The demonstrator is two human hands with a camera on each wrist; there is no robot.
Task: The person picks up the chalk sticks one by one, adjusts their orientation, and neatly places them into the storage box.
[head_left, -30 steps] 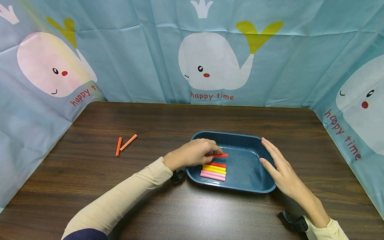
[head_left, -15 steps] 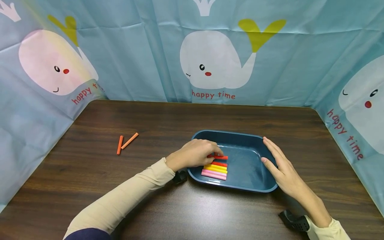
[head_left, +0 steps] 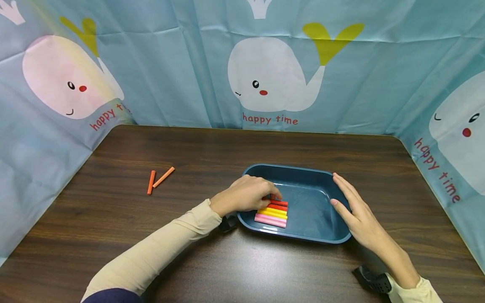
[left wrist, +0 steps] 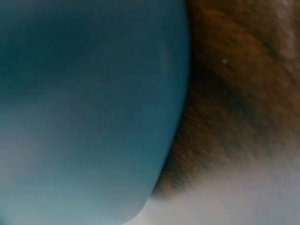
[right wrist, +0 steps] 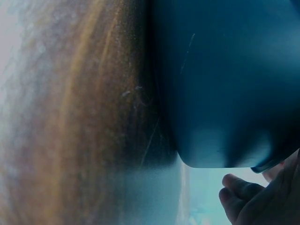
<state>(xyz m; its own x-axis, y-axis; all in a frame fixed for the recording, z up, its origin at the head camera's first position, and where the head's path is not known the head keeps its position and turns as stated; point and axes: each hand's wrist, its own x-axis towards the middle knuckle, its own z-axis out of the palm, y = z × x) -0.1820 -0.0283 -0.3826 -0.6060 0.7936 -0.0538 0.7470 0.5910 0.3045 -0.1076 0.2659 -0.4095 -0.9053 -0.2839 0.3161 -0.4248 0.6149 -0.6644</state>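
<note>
In the head view my left hand [head_left: 248,193] reaches over the left end of a blue tray [head_left: 307,214]. Its fingers pinch a short red stick [head_left: 281,203], whose left part they cover. Just below it lies another red stick [head_left: 279,208], then yellow sticks [head_left: 273,213] and pink sticks [head_left: 270,220], stacked side by side in a row. My right hand [head_left: 358,221] rests with fingers extended against the tray's right rim. The right wrist view shows its fingers [right wrist: 241,194] by the tray wall [right wrist: 220,89]. Only the tray's outside [left wrist: 93,108] fills the left wrist view.
A red-orange stick [head_left: 151,182] and a lighter orange stick [head_left: 163,177] lie on the brown wooden table [head_left: 113,227] at the left. Behind the table hangs a blue curtain [head_left: 170,80] printed with whales.
My left hand has brought the red stick down toward the near side, close against the other red stick. The right hand stays at the tray's rim, and the head view has shifted slightly.
</note>
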